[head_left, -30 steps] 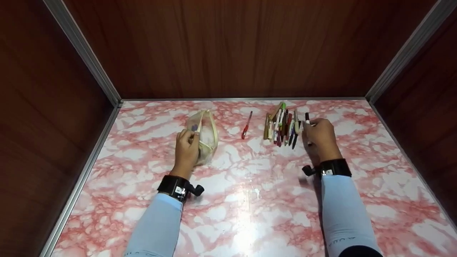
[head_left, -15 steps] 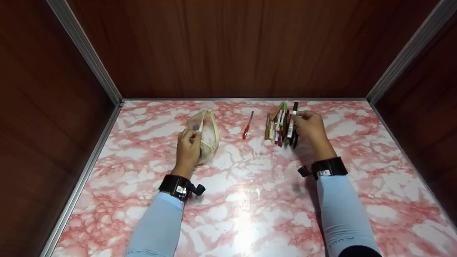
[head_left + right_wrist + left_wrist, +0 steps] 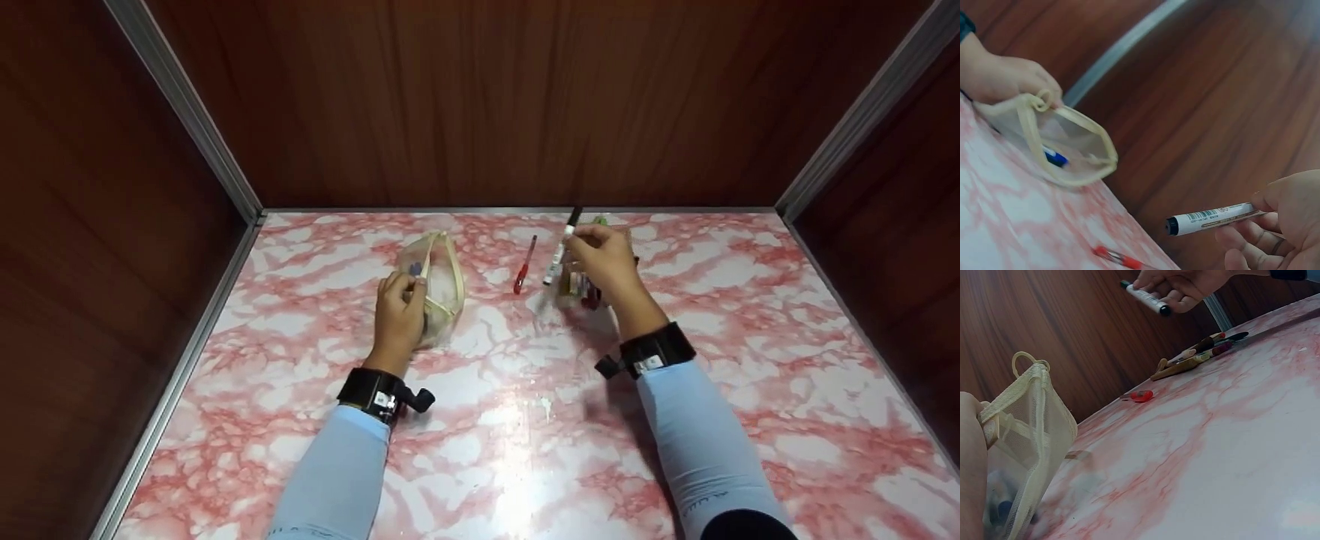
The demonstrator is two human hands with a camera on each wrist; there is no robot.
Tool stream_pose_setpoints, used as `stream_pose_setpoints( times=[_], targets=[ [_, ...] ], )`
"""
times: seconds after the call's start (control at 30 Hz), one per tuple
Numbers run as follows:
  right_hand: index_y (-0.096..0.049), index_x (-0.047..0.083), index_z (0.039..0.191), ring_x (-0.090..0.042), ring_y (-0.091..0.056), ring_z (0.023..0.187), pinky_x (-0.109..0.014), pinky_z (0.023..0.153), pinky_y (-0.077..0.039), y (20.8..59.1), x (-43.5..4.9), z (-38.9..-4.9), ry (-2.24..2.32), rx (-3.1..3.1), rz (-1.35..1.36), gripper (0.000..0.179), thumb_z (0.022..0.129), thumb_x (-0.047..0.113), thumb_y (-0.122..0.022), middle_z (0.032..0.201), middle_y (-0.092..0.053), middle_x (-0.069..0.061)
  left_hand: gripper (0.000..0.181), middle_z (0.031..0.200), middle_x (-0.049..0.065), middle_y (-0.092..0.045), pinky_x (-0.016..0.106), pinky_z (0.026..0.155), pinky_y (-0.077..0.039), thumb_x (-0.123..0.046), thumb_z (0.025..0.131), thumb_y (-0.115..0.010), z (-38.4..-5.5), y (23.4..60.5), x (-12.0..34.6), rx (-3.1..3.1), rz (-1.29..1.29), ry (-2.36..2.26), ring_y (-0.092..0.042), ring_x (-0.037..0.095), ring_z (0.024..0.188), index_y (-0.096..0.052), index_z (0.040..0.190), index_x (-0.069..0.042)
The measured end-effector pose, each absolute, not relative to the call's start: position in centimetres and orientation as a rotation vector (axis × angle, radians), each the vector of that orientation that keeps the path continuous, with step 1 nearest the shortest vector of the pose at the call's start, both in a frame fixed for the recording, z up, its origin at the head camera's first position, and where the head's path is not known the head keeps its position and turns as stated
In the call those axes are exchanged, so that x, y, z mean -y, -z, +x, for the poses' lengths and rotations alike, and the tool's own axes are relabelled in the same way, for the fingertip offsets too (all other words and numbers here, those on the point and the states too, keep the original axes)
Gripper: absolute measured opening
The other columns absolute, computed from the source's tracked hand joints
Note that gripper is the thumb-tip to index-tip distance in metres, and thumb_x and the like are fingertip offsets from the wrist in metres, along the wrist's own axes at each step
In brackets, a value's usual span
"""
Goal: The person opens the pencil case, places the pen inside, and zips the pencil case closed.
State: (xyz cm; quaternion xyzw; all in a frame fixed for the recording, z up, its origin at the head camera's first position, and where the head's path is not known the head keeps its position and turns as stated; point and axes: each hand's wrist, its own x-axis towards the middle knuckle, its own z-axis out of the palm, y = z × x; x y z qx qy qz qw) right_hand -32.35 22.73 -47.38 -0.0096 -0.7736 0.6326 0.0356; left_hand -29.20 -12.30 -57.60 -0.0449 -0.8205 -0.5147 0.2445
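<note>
My left hand [image 3: 397, 315] pinches the near-left edge of a cream mesh pencil pouch [image 3: 450, 281], whose mouth gapes toward the right. Inside the pouch, a blue-capped pen [image 3: 1054, 156] shows through the opening in the right wrist view. My right hand [image 3: 609, 262] holds a white marker [image 3: 1213, 218] with black ends between thumb and fingers. The marker is in the air, left of a pile of pens [image 3: 577, 286] that the hand partly covers in the head view. A red pen [image 3: 523, 266] lies alone on the table between pouch and pile.
The table [image 3: 480, 450] has a pink and white marbled top. Dark wood panels [image 3: 480, 105] rise behind it and on both sides, with metal strips along their edges. In the left wrist view, the pile of pens [image 3: 1185, 365] lies beyond the red pen.
My right hand has lifted the marker from the right side of the pile and carried it left over the pens. The left hand stays at the pouch.
</note>
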Motion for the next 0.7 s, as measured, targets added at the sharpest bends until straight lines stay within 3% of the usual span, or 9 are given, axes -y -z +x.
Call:
stream_pose_setpoints(
  times=[0.27,0.53,0.7],
  targets=[
    [-0.074,-0.004,0.120,-0.014,-0.081,0.079,-0.037,0.081,-0.071,48.2,-16.0,-33.2,-2.101,2.329,0.075,0.017,0.108,0.009,-0.073,0.097,-0.079,-0.003,0.021,0.106,0.015,-0.067,0.042,0.096,-0.049,-0.017,0.111,-0.066,-28.9,57.4,12.6,2.257,-0.110,1.425,-0.058,0.030,0.107,-0.073,0.099,-0.001],
    [-0.077,-0.004,0.110,-0.023,-0.081,0.075,-0.051,0.084,-0.071,50.0,-9.0,-33.9,-2.077,2.410,0.096,0.013,0.103,0.006,-0.075,0.097,-0.081,-0.020,0.019,0.104,0.017,-0.067,0.043,0.097,-0.048,-0.014,0.109,-0.068,-29.2,57.4,12.7,2.225,-0.116,1.425,-0.058,0.032,0.106,-0.073,0.097,0.001],
    [-0.080,-0.004,0.106,-0.021,-0.079,0.069,-0.039,0.069,-0.071,51.0,-6.8,-33.7,-2.039,2.536,0.087,0.011,0.100,0.006,-0.079,0.084,-0.080,-0.012,0.019,0.107,0.019,-0.067,0.045,0.099,-0.050,-0.014,0.109,-0.068,-29.1,57.5,12.3,2.233,-0.113,1.441,-0.058,0.034,0.108,-0.073,0.099,0.001]
  ],
)
